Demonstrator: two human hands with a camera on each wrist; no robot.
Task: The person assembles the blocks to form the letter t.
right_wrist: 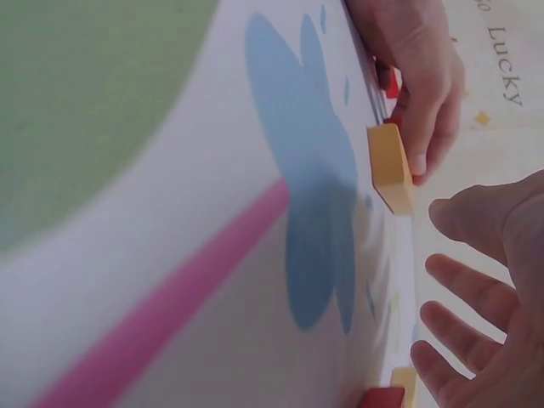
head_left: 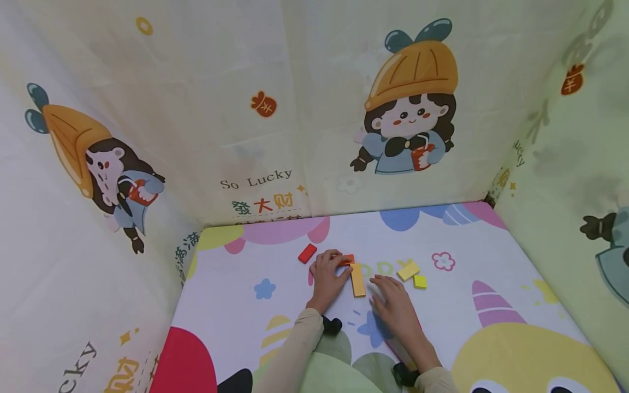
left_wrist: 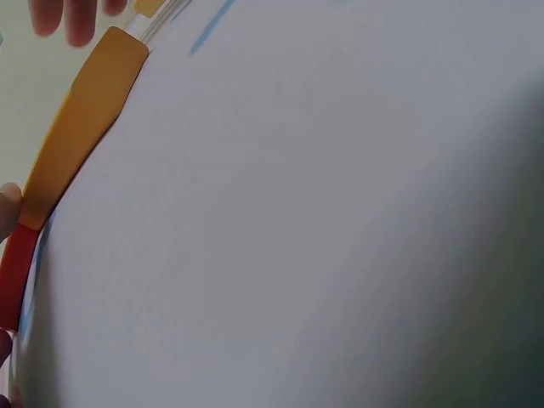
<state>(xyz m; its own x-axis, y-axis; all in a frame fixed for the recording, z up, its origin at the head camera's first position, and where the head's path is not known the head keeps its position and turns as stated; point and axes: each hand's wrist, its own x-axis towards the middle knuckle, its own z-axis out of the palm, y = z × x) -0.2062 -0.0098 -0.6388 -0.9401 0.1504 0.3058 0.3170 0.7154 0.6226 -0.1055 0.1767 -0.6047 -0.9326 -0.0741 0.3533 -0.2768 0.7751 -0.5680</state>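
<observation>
My left hand (head_left: 328,278) pinches a red-orange block (head_left: 349,258) between thumb and fingers. The block's end meets the top of a longer light-orange block (head_left: 358,280), lying nearly at a right angle to it. In the left wrist view, the orange block (left_wrist: 81,119) touches the red one (left_wrist: 15,276), with a fingertip by the joint. My right hand (head_left: 395,305) hovers to the right of the orange block, apart from it. Its fingers (right_wrist: 476,285) are spread and hold nothing in the right wrist view.
Another red block (head_left: 307,253) lies left of my left hand. Beyond my right hand are a pale yellow block (head_left: 408,270) and a small bright yellow block (head_left: 420,282). Patterned cloth walls (head_left: 319,136) enclose the printed tabletop (head_left: 221,284) at the back and sides.
</observation>
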